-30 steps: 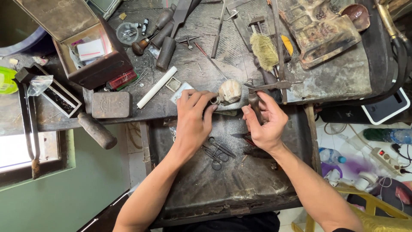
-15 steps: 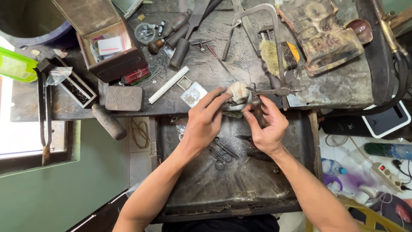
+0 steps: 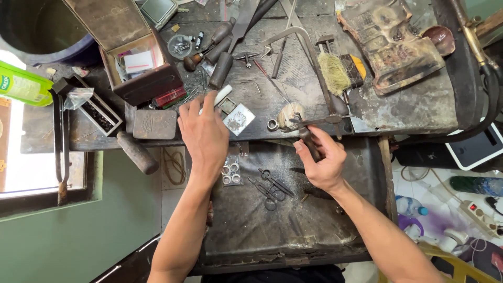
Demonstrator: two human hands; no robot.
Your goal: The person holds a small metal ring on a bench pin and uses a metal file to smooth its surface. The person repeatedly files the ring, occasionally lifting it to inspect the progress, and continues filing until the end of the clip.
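Left hand (image 3: 205, 137) flat, fingers spread on a white stick (image 3: 217, 98) near the bench's (image 3: 408, 112) front edge, right hand (image 3: 323, 162) clenched on a saw handle (image 3: 310, 144), green bottle (image 3: 23, 85) at the left edge.

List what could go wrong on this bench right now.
The right hand grips a saw handle at the bench edge; its thin blade stretches across scattered tools and could snag or snap.
A small ring lies loose near the bench edge, so a nudge might drop it into the tray below.
The left hand reaches over a white stick near pointed tools and might get pricked.
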